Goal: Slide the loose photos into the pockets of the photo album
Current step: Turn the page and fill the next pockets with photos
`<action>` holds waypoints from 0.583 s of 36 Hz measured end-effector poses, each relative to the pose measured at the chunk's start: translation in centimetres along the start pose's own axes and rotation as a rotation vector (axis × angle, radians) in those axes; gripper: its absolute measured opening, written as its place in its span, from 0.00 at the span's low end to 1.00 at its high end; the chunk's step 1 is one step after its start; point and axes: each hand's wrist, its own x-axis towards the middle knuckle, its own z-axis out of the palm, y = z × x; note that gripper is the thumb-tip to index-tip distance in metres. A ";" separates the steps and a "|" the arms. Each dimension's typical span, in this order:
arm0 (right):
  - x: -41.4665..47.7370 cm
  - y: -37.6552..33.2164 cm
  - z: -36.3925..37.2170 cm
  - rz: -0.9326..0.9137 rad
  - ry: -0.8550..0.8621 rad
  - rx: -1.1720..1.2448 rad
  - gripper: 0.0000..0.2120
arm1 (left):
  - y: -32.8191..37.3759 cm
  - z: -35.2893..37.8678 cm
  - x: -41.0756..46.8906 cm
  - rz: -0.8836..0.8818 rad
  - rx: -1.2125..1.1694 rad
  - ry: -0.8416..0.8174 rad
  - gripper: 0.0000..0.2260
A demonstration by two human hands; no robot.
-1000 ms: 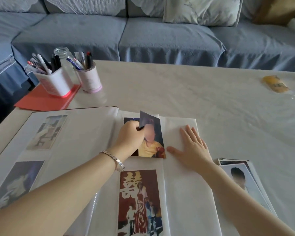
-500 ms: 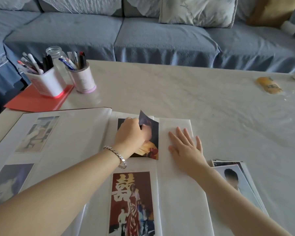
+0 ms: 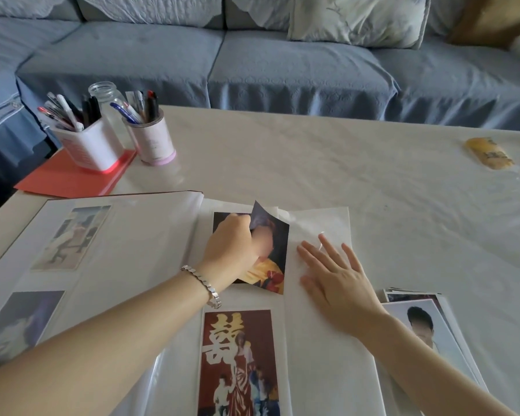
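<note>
A home living room: a blue slip-covered sofa (image 3: 282,64) with throw cushions (image 3: 357,19) runs behind a low counter (image 3: 312,163) holding pen cups (image 3: 153,136) (and a family photo album (image 3: 117,250)).

I see the photo album (image 3: 132,235) lying open across the lower left and centre, its white pages covered with clear pockets. One photo (image 3: 270,271) lies at centre frame, its top corner curled up. The loose photos (image 3: 418,322) sit stacked at lower right.
</note>
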 end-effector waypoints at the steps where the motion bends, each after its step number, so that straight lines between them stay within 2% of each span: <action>1: -0.1 0.1 0.1 0.004 0.007 0.022 0.28 | 0.2 -0.1 0.0 -0.017 0.046 -0.020 0.12; 9: -0.2 0.0 0.1 0.003 -0.011 0.149 0.27 | 1.7 0.0 0.8 -0.070 0.175 -0.096 0.04; 14: -0.5 0.1 -0.1 0.028 0.047 0.233 0.25 | 2.1 0.5 0.6 0.009 0.236 -0.006 0.11; 18: -1.2 0.0 -0.1 0.050 0.085 0.306 0.26 | 2.8 1.1 0.6 0.041 0.290 0.094 0.11; 21: -1.7 -0.1 0.1 0.063 0.106 0.323 0.27 | 3.1 1.4 0.7 0.054 0.320 0.103 0.09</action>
